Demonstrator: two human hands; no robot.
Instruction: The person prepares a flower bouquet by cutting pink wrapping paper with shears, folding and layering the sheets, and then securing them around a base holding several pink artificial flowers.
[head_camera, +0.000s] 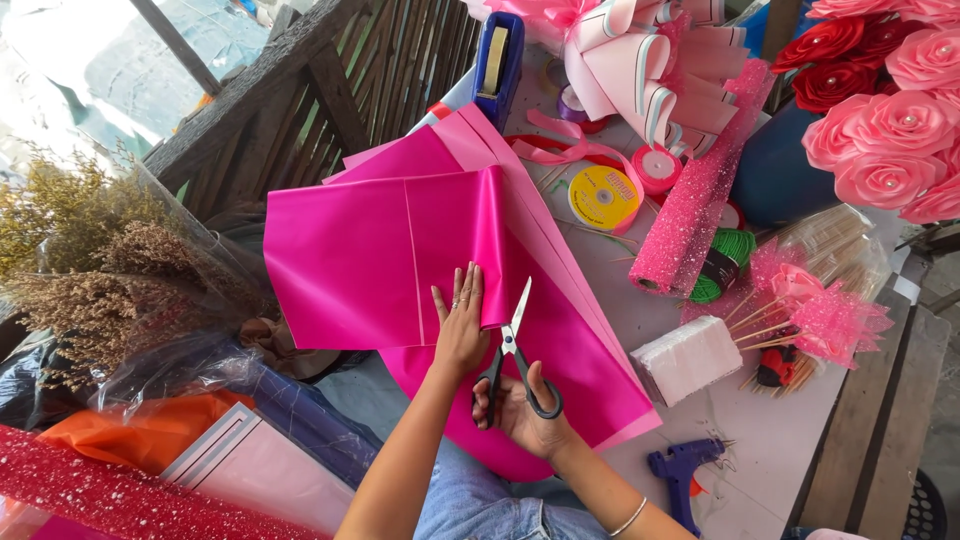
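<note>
Sheets of bright pink wrapping paper (370, 250) lie folded over each other on a white table (770, 450). My left hand (460, 325) rests flat on the top sheet near its lower edge, fingers together and pointing away. Beside it my right hand (520, 410) grips the black handles of a pair of scissors (515, 345). The blades point away from me and sit at the paper's edge, just right of my left fingers.
A blue glue gun (680, 470) and a white foam block (688, 358) lie to the right. Beyond are a glittery pink roll (690, 205), ribbon spools (603, 196), a blue tape dispenser (497, 60), pink and red fabric roses (890, 120) and wooden skewers. Dried grasses (90, 260) stand at left.
</note>
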